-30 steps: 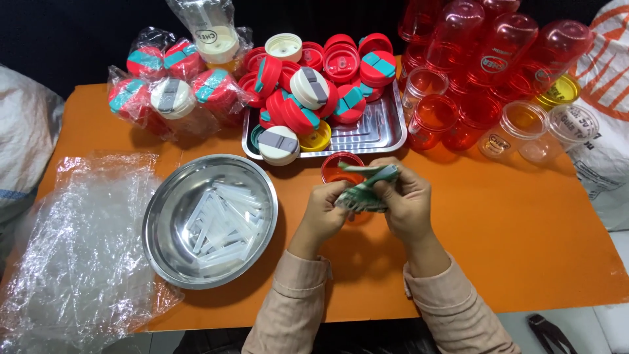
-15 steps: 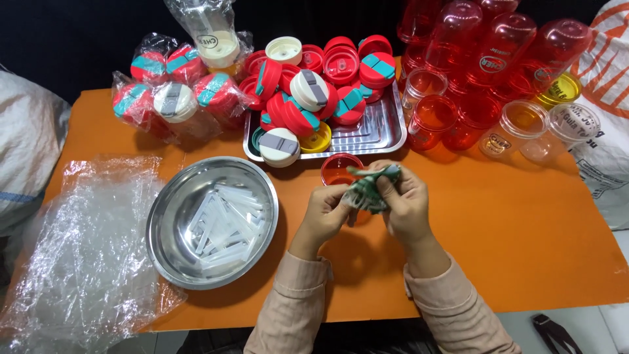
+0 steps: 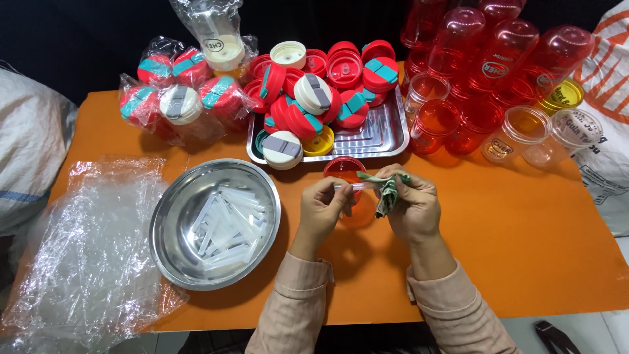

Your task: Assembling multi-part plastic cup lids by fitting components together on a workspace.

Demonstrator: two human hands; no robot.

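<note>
The clear strip (image 3: 357,186) vanished inside the green cloth (image 3: 388,194); the right hand (image 3: 411,208) covered half the cloth, and the red cup (image 3: 345,172) sat mostly behind both hands.

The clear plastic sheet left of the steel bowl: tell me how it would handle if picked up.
The clear plastic sheet looks crumpled and thin, so likely floppy and very light. Its glossy surface may be slippery, and it would probably sag rather than hold shape.

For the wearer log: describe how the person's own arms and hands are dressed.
Both arms wear long, pale pinkish-beige sleeves with fine stripes, ending in buttoned cuffs at the wrists. The left hand and right hand are bare: no gloves, and no rings or watch visible.
</note>
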